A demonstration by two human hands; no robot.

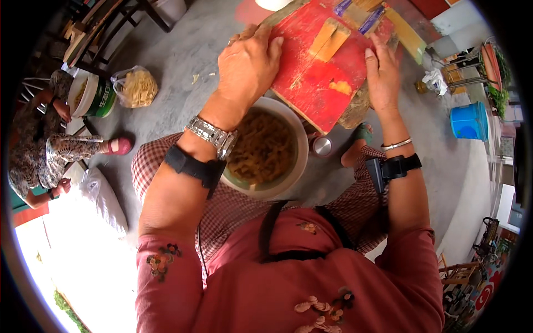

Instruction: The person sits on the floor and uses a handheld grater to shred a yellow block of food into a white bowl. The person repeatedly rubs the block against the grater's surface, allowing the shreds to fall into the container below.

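Observation:
My left hand [247, 66] holds the left edge of a worn red board [311, 94], fingers curled at its far side. My right hand [382, 77] grips the board's right edge. On the board lie a pale wooden block [327, 41] and, behind it, a wooden piece with purple strips [371, 19]. A rough wooden base [353, 114] shows under the board. Below, between my legs, a white bowl [300, 158] holds brown, strip-like pieces [258, 150], partly behind my left wrist. A small metal container [322, 145] stands beside the bowl.
At left, another person [39, 155] sits by a white bucket [94, 94], a bag of pale pieces [139, 89] and a white sack [102, 200]. Dark wooden furniture [105, 28] stands far left. A blue bucket [466, 122] and a stool [488, 64] stand at right.

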